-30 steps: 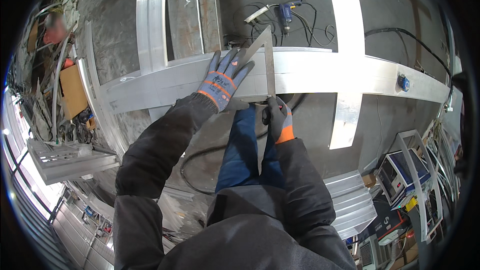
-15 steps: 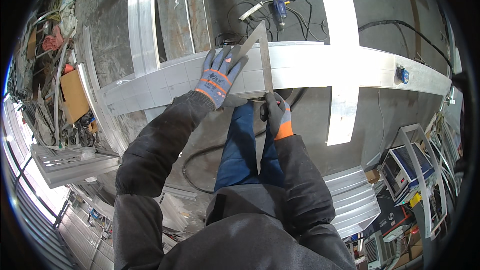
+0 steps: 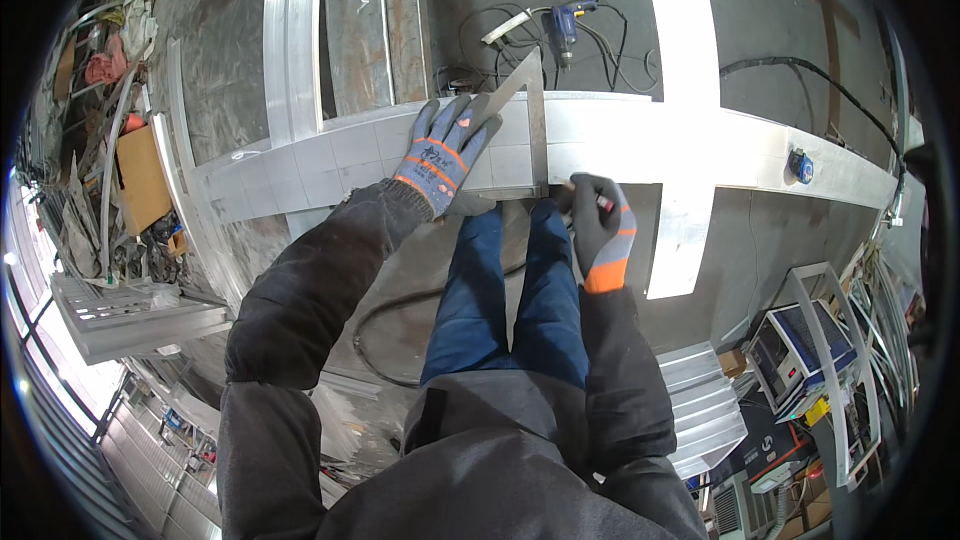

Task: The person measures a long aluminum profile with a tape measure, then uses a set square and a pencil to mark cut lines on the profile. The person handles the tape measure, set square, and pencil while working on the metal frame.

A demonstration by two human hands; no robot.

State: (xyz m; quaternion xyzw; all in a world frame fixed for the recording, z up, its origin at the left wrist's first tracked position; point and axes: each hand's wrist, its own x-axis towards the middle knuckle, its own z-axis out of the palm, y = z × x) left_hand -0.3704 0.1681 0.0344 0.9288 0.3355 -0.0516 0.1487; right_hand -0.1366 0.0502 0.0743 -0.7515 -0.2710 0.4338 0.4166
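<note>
A long aluminium bar [image 3: 700, 145] lies crosswise in front of me at waist height. A metal triangular square [image 3: 528, 110] rests on it. My left hand [image 3: 443, 153], in a grey and orange glove, presses flat on the square and the bar. My right hand [image 3: 598, 225], gloved the same way, is closed on a small marker at the bar's near edge, right beside the square's upright blade. My blue trouser legs show below the bar.
A second aluminium strip [image 3: 685, 90] crosses the bar at right angles. More profiles [image 3: 290, 40] stand at upper left. A blue power drill [image 3: 563, 25] with cables lies on the floor beyond. Crates [image 3: 800, 350] and stacked profiles sit at lower right, metal clutter at left.
The square's blade now stands upright across the bar instead of slanting. My right hand has slid a little along the bar's near edge beside the blade. The left hand stays pressed down.
</note>
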